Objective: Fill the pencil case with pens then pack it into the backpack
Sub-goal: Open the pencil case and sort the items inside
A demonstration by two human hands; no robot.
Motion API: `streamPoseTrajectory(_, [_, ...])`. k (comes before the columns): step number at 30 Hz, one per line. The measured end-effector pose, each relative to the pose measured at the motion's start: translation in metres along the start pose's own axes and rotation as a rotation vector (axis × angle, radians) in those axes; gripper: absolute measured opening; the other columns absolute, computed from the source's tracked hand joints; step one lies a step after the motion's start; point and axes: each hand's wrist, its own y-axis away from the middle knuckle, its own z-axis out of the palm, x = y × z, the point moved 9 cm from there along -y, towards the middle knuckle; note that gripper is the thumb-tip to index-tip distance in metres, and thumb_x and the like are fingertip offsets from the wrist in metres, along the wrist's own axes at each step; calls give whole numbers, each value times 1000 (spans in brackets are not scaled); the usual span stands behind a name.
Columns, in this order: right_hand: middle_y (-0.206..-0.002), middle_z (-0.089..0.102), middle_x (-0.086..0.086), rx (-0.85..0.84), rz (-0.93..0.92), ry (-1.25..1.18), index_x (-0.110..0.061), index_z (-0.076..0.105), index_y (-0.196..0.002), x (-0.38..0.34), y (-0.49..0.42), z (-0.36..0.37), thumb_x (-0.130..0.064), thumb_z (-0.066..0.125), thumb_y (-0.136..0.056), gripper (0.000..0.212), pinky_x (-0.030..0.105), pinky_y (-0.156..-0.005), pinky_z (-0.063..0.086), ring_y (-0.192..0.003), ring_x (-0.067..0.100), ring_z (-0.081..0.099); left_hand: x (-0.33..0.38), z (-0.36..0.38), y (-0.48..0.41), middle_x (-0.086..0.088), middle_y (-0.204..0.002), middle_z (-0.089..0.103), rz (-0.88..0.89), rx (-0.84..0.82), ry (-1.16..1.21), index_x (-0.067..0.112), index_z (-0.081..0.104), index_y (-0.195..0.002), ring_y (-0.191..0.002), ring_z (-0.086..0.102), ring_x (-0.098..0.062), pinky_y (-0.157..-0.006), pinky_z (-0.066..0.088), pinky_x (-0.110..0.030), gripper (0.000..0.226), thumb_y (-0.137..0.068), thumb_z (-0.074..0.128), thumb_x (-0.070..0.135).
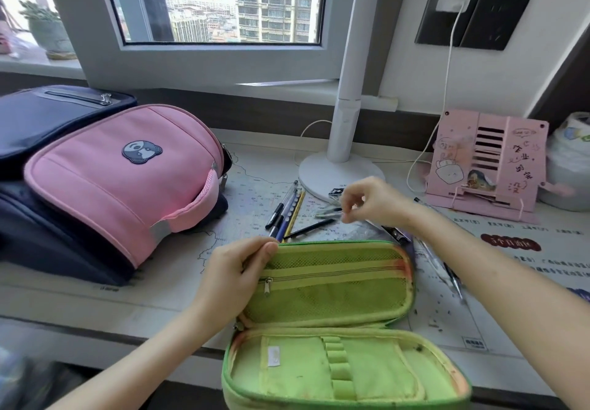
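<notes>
From the head view, the pencil case lies wide open at the near edge of the desk. Its mesh-pocket half sits flat on the top, and its loop half tips over the front lip toward the person. Left of it there's a strip of bare desk, then the pink and navy backpack lying on its back, flap closed, filling that whole corner. Behind the case, the pens fan out on the desk, just in front of the round lamp base. Stray pens lie along the case's right end, partly under the forearm. The pink book stand stands well back to the right.

Now the hands. The left hand has its fingers curled over the case's top left corner, thumb on the rim, pinning it down. The right hand hovers over the pens, fingertips bunched and pointing down right at them. It's motion-blurred, so whether it has one pinched I cannot tell.
</notes>
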Motion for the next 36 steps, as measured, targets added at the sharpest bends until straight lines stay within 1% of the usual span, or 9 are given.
streamPoseTrajectory(5, [-70, 70, 4, 279, -48, -374, -11, 65, -79, -35, 38, -53, -10, 82, -65, 23, 23, -62, 51, -61, 10, 61, -8, 8, -7, 0, -72, 72, -69, -17, 0, 35, 64, -91, -65, 65, -20, -61, 53, -42, 19, -86, 51, 49])
streamPoseTrajectory(10, [-72, 72, -5, -7, -186, -68, -26, 68, -78, -86, 114, -2, -19, 75, -73, 11, 19, -64, 54, -65, 5, 65, -6, 17, -8, 2, -76, 72, -148, -73, 18, 29, 69, -89, -71, 66, -20, -67, 53, -45, 16, -86, 55, 37])
streamPoseTrajectory(13, [-69, 70, -12, 141, -193, 116, -24, 70, -76, -86, 146, 16, -19, 75, -74, 7, 24, -64, 51, -65, 4, 62, 26, 7, -11, -4, -92, 68, 52, 3, -208, 17, 72, -88, -86, 61, -25, -80, 47, -34, 9, -80, 68, 18])
streamPoseTrajectory(15, [-69, 69, -13, 236, -128, 125, -24, 70, -75, -73, 159, 22, -19, 75, -74, 7, 24, -67, 51, -67, 3, 63, 58, 1, -3, -5, -97, 65, 291, 3, -301, 19, 74, -84, -93, 56, -25, -84, 41, -32, 10, -75, 72, 24])
streamPoseTrajectory(18, [-68, 69, -15, 387, -48, -20, -23, 72, -74, -53, 173, 20, -14, 78, -71, 11, 8, -64, 44, -72, 0, 63, 83, 24, 32, 7, -99, 66, 514, -401, -282, 32, 72, -85, -96, 56, -16, -87, 42, -36, 22, -73, 67, 49])
streamPoseTrajectory(21, [-71, 70, -14, 497, -34, -125, -21, 73, -79, -46, 184, 17, -13, 76, -72, 11, 5, -63, 44, -72, -3, 63, 66, 49, 64, 9, -114, 63, 468, -734, -517, 40, 67, -98, -107, 55, -16, -105, 32, -44, 48, -62, 60, 71])
streamPoseTrajectory(24, [-82, 71, -15, 556, -33, -141, -21, 73, -91, -43, 192, 17, -16, 72, -78, 14, 9, -68, 49, -80, -4, 64, 60, 55, 72, 7, -117, 62, 532, -779, -752, 41, 61, -109, -109, 56, -17, -106, 27, -49, 65, -58, 52, 80])
streamPoseTrajectory(31, [-89, 73, -3, 605, -89, -76, -11, 73, -97, -54, 209, 18, -21, 63, -84, 19, 17, -75, 51, -83, 3, 66, 53, 65, 70, 0, -140, 47, 463, -876, -749, 39, 41, -132, -131, 40, -17, -112, -1, -57, 79, -62, 56, 72])
streamPoseTrajectory(36, [-78, 73, -4, 575, -339, 103, -8, 74, -91, -97, 234, 20, -24, 59, -85, 23, 23, -67, 49, -70, 11, 66, 57, 70, 84, -15, -147, 34, 573, -906, -831, 23, 31, -140, -133, 37, -31, -113, 21, -47, 75, -76, 51, 57])
